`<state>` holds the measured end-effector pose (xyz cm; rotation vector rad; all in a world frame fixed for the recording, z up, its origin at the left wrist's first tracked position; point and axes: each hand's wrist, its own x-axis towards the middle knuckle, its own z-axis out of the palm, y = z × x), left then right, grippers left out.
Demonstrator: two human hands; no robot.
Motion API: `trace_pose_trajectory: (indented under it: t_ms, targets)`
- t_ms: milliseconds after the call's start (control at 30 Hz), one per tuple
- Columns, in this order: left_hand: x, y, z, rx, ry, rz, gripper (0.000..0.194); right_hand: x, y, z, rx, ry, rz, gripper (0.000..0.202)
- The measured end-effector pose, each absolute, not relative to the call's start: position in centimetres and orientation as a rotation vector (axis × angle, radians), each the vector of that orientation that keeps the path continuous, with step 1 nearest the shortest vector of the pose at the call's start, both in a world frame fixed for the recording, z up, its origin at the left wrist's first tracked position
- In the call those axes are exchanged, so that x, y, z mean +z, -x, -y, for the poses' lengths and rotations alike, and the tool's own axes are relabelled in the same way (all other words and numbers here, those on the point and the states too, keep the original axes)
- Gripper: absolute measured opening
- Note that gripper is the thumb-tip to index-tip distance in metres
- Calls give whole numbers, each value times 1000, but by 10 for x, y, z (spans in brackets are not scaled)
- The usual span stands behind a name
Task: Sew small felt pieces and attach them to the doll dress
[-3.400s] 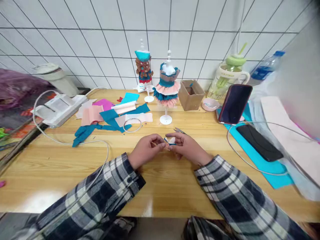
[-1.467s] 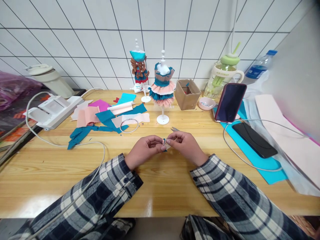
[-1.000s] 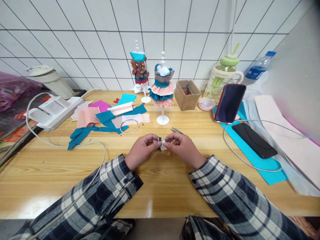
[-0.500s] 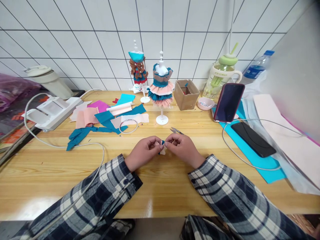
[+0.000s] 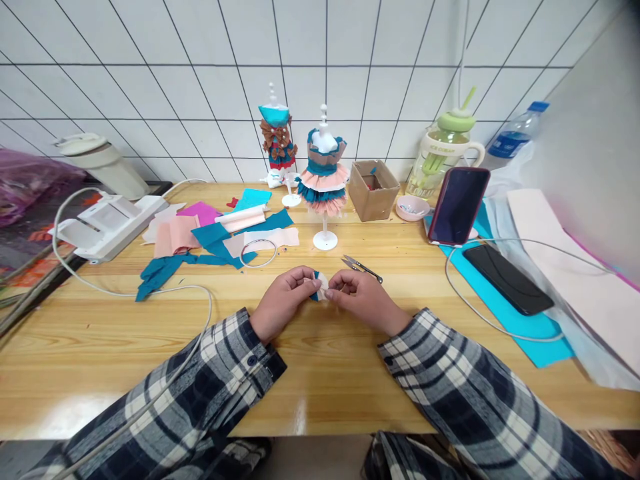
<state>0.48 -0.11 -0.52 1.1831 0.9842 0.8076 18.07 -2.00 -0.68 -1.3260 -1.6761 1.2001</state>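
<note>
Near the middle of the wooden table, my left hand (image 5: 289, 297) pinches a small gathered piece of pale pink and teal paper (image 5: 323, 287). My right hand (image 5: 364, 299) has its thumb and forefinger closed at the right edge of that same piece. Small scissors (image 5: 364, 269) lie just beyond my right hand. Behind the hands stands a white dress form (image 5: 324, 141) in a ruffled pink and teal dress. A second form (image 5: 276, 133) in teal, brown and red is farther back.
Teal and pink paper scraps (image 5: 175, 233) and a ring (image 5: 259, 253) lie left. A cardboard box (image 5: 374, 193), a small bowl (image 5: 413, 208), a propped phone (image 5: 457, 207) and another phone (image 5: 507, 280) are right. A white cable (image 5: 210, 303) crosses my left sleeve.
The small paper piece has turned in my fingers, showing more of its pale pink face. My right hand has shifted slightly, and more of the scissors shows.
</note>
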Motion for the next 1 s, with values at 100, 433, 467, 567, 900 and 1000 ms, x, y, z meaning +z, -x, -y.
trace_pose_trajectory:
  t_ms: [100,433,467,567,900,1000]
  targets:
    - [-5,-5,1,797,-1183,-976,23,-7,-181,20,1189,1337,1653,18]
    - [-3,-6,3,749,-1455,-1038,26,-4,-183,21,1093,1379,1681,19]
    - [-4,-6,3,735,-1498,-1045,26,-4,-183,21,1079,1359,1675,20]
    - [-4,-7,4,706,-1553,-1017,25,-3,-182,21,1002,1366,1657,17]
    - [-3,-6,2,847,-1405,-1062,27,-8,-179,20,1135,1374,1512,17]
    - [-5,-7,2,778,-1463,-1042,26,-8,-178,21,1152,1346,1494,18]
